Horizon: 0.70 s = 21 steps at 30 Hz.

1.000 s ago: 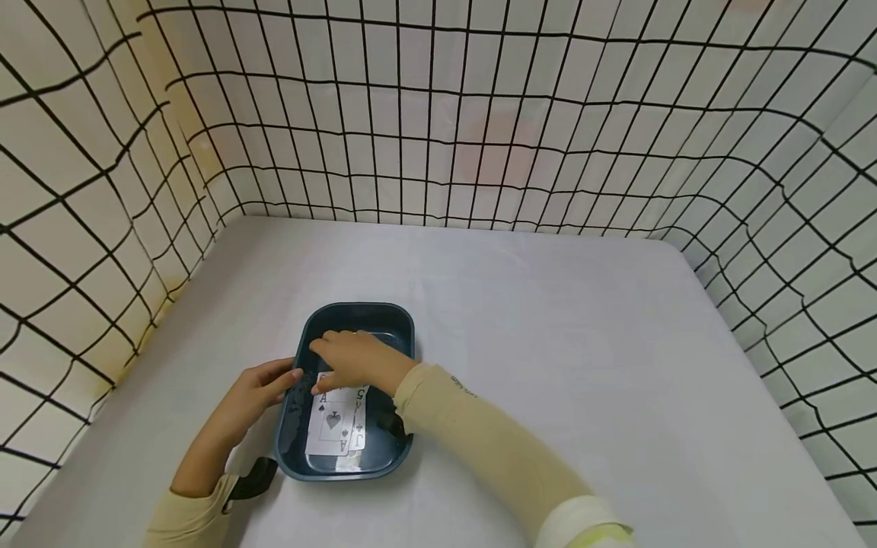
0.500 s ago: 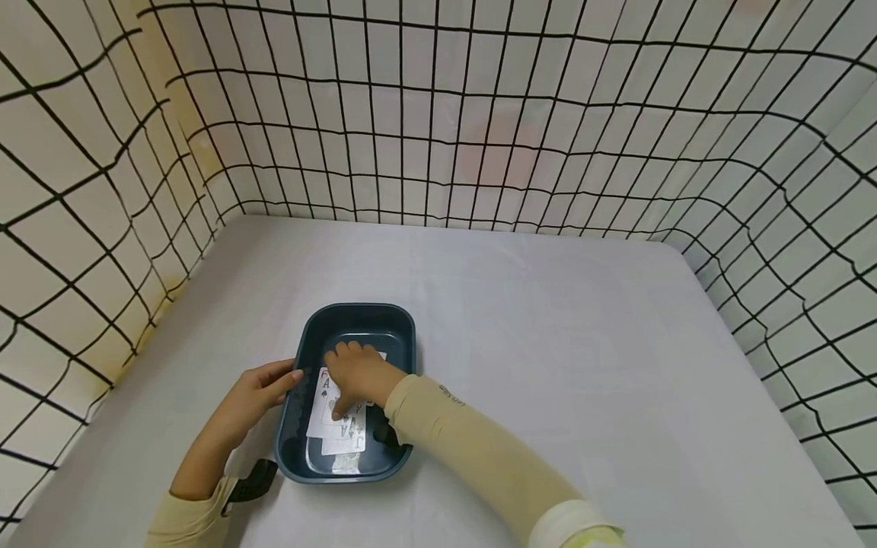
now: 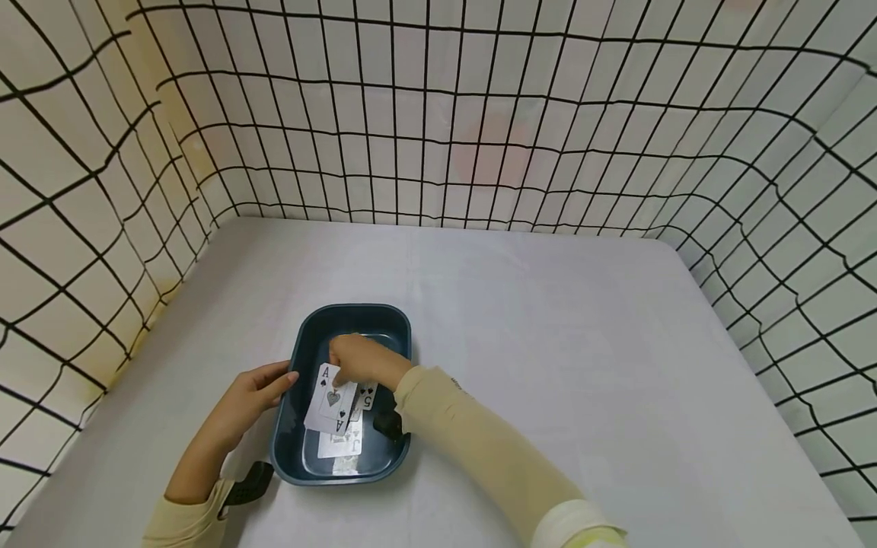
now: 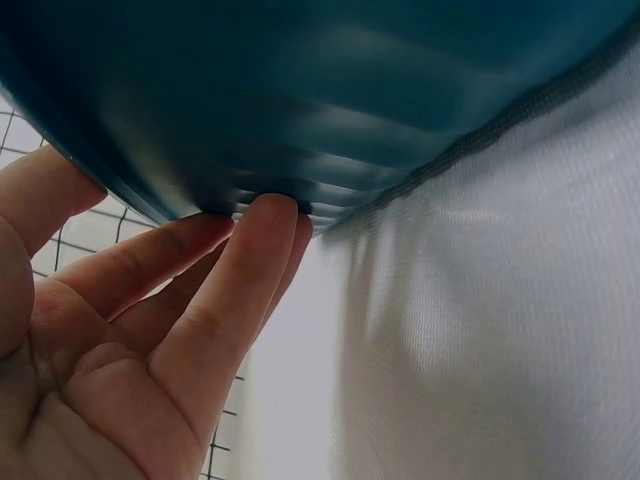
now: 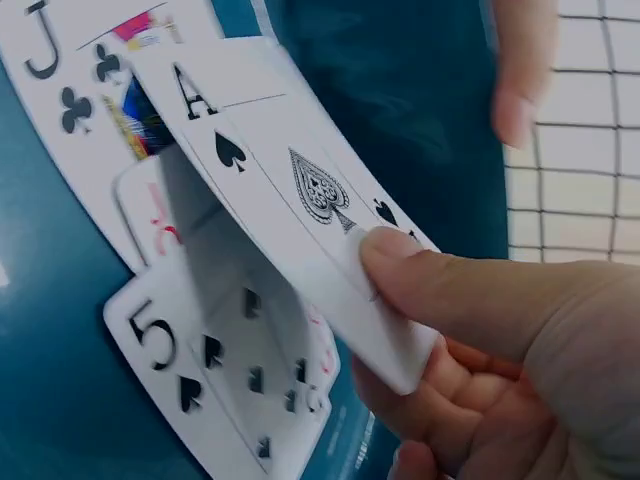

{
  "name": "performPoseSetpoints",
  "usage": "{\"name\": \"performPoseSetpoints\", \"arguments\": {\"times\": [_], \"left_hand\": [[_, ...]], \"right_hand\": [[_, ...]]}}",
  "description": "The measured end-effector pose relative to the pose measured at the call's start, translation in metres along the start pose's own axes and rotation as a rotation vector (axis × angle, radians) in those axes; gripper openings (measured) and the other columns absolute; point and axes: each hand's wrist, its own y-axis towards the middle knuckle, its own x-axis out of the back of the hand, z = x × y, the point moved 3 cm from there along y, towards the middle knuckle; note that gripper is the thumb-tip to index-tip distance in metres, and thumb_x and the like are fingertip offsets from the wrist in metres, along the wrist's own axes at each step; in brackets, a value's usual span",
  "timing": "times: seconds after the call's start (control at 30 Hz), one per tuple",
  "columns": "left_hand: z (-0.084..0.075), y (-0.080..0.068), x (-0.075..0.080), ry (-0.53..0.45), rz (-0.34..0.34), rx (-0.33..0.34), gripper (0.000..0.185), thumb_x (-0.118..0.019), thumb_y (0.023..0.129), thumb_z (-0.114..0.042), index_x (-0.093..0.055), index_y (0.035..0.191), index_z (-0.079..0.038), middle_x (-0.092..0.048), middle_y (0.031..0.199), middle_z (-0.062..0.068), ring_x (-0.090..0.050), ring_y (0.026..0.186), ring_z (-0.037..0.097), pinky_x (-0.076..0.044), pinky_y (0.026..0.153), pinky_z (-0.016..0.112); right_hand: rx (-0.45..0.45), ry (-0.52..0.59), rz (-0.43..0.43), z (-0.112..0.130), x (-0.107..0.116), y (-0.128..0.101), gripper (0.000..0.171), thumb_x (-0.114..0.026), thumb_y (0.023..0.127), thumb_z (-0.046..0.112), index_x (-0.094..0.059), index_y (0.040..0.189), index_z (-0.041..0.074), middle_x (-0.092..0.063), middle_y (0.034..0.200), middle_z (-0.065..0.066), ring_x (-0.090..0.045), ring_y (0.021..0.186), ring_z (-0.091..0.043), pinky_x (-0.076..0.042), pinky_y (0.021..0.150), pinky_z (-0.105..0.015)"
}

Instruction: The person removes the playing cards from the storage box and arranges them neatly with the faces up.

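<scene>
A dark blue rectangular tray (image 3: 380,463) holds several playing cards. My left hand (image 3: 250,392) grips its left wall, thumb at the rim and fingers against the outside; the left wrist view shows the fingertips (image 4: 270,215) on the ribbed wall. Inside the tray, my right hand (image 5: 480,330) pinches the ace of spades (image 5: 320,190) between thumb and fingers, with the card tilted up. Below the ace lie a five of spades (image 5: 220,375), a jack of clubs (image 5: 65,130) and a card with red print (image 5: 165,225), partly covered.
A white cloth covers the table (image 3: 548,342) around the tray. Black wire mesh (image 3: 438,137) stands along the back and both sides. A dark strapped device (image 3: 252,484) sits at the left wrist, beside the tray.
My right hand has shifted over the cards, its fingers curling in from spread to pinch the ace of spades. The ace has turned and lifted, showing more of the cards beneath. The left hand keeps its grip.
</scene>
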Motion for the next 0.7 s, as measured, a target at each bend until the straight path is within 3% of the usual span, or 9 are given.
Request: {"name": "performPoseSetpoints", "arguments": {"times": [0.1,0.23,0.4,0.57,0.7], "left_hand": [[-0.001,0.000,0.000,0.005,0.005,0.006,0.055,-0.049,0.093,-0.032,-0.040,0.130,0.007,-0.045,0.128,0.024,-0.043,0.116,0.040,-0.040,0.089,0.050],[-0.001,-0.001,0.000,-0.001,0.003,0.014,0.057,-0.049,0.092,-0.034,-0.040,0.130,0.007,-0.044,0.130,0.023,-0.043,0.116,0.040,-0.040,0.089,0.049],[0.000,-0.001,0.000,0.003,0.001,0.028,0.060,-0.050,0.091,-0.036,-0.039,0.131,0.007,-0.043,0.131,0.023,-0.042,0.116,0.041,-0.040,0.088,0.049],[0.000,0.000,-0.001,0.005,0.001,0.026,0.059,-0.049,0.092,-0.035,-0.038,0.131,0.007,-0.043,0.130,0.024,-0.042,0.116,0.040,-0.039,0.089,0.050],[-0.001,0.000,-0.001,0.010,-0.005,0.019,0.059,-0.049,0.092,-0.036,-0.038,0.131,0.007,-0.043,0.130,0.025,-0.043,0.115,0.041,-0.039,0.089,0.050]], "right_hand": [[0.026,0.072,-0.003,-0.003,0.008,-0.005,0.011,-0.069,0.079,0.011,-0.059,0.077,0.008,-0.057,0.070,0.003,-0.055,0.058,-0.006,-0.042,0.051,-0.016],[0.055,0.077,-0.044,-0.008,0.018,-0.010,0.007,-0.066,0.082,0.013,-0.060,0.078,0.010,-0.056,0.074,0.004,-0.052,0.061,-0.006,-0.040,0.053,-0.015],[0.110,0.163,-0.076,-0.018,0.032,-0.016,0.008,-0.064,0.084,0.014,-0.062,0.088,0.008,-0.059,0.089,0.001,-0.051,0.073,-0.008,-0.039,0.060,-0.016],[0.140,0.404,-0.087,-0.039,0.052,-0.026,0.023,-0.061,0.086,0.013,-0.061,0.109,0.007,-0.062,0.099,-0.003,-0.059,0.080,-0.012,-0.047,0.068,-0.021],[0.134,0.546,-0.124,-0.064,0.069,-0.037,0.028,-0.057,0.089,0.013,-0.058,0.116,0.007,-0.064,0.095,-0.002,-0.061,0.077,-0.014,-0.048,0.071,-0.026]]}}
